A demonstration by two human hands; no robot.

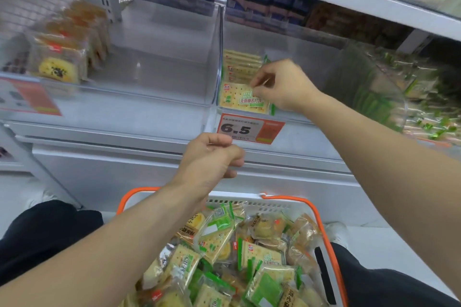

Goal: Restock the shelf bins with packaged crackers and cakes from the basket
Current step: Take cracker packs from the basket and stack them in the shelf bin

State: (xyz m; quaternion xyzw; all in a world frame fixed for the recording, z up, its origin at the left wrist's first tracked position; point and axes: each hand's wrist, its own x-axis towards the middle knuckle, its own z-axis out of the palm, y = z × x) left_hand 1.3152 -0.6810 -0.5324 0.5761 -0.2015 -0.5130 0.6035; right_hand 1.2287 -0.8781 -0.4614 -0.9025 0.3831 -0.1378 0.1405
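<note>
Right now my right hand [282, 85] sits inside the clear cracker bin [294, 40], fingertips pinched narrow on the top edge of the front cracker packet [243, 97], which stands at the head of a short row of like packets [240, 62] against that bin's left wall. My left hand [212, 157] hangs below the bin's front edge, just under the orange price tag [249, 131], fingers curled close; whether it holds anything I cannot tell, though nothing shows in it. Left of the cracker bin is a second clear bin [159, 57] with a few cake packets [62, 57] along its far left side. Well below the cracker bin, between my knees, stands the orange-handled basket [326, 222], piled with mixed crackers and cakes [239, 257]. I judge the step in hand to be seating this packet squarely in its row, with most of the restocking ahead, as the basket is full. The next move calls for letting go cleanly so the packet stays upright, then going down to the basket for another green cracker packet, sorted from the cakes.
</note>
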